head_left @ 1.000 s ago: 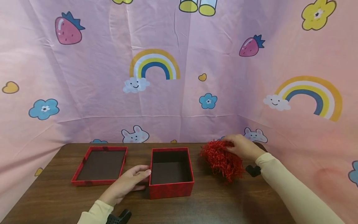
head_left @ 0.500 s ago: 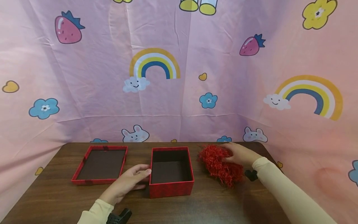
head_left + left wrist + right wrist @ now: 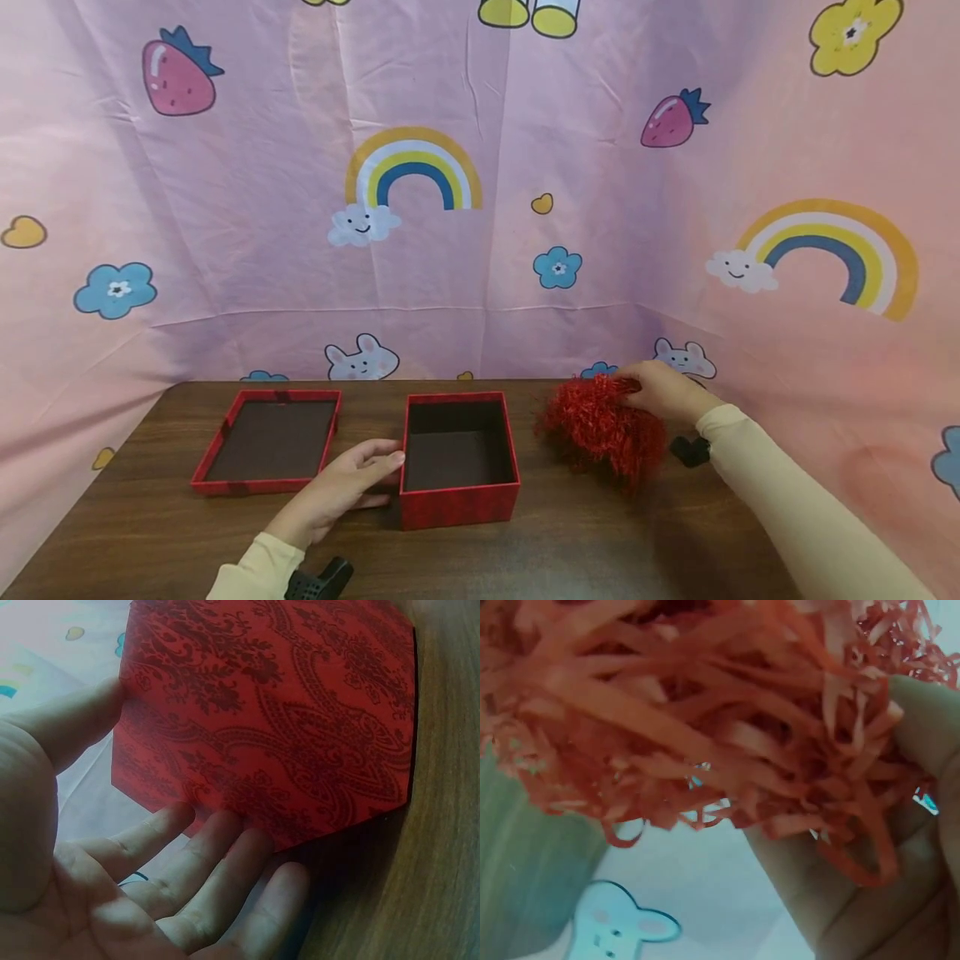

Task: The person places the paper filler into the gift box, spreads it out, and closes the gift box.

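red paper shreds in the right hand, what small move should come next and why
Probably lift the red paper shreds sideways until over the red box: the right hand grips them beside it, the box stands with its opening up and nothing showing inside, and the left hand touches its side, which may help steady it.

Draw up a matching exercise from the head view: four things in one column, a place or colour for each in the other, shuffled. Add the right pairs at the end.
Things
1. Red shreds
2. Shallow lid
3. Deep box
4. Table

Places and colours
A. Between the two other numbered red things
B. Brown, with a wood grain
C. Rightmost of the numbered red things
D. Leftmost of the numbered red things, dark inside

Right pairs: 1-C, 2-D, 3-A, 4-B
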Motion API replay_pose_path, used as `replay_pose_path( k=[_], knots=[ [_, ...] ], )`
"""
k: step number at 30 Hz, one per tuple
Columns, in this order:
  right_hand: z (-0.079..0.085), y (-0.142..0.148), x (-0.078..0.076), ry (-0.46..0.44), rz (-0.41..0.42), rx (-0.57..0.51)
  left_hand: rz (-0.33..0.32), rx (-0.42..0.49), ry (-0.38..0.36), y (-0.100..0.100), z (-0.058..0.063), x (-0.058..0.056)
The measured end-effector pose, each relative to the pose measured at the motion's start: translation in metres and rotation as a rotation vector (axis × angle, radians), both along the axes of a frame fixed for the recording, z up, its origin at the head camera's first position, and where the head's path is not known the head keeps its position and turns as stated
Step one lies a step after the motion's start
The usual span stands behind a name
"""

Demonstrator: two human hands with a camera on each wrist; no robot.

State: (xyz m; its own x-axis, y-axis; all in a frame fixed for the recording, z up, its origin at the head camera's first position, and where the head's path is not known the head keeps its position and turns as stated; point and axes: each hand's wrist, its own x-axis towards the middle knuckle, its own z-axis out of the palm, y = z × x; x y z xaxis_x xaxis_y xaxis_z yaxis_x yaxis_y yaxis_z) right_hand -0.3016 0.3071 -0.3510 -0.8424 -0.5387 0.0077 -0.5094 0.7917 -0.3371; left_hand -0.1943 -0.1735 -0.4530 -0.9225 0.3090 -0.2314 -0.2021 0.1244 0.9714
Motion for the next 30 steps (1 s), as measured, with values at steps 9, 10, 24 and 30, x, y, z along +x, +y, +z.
replay_pose_path(
  k=[9, 10, 24, 30],
  knots=[
    [0.034, -0.004, 0.004, 0.126, 0.008, 0.073, 0.01, -0.009, -0.001, 0.0, -0.001, -0.001],
    [0.037, -0.004, 0.005, 0.128, 0.008, 0.077, 0.008, -0.007, 0.0, 0.0, -0.001, -0.001],
    [0.067, -0.007, 0.004, 0.187, 0.021, 0.084, -0.009, 0.0, 0.002, 0.001, 0.002, 0.0],
    [0.075, -0.009, 0.004, 0.128, -0.015, 0.057, -0.006, 0.0, -0.003, 0.001, 0.002, 0.0]
  ],
)
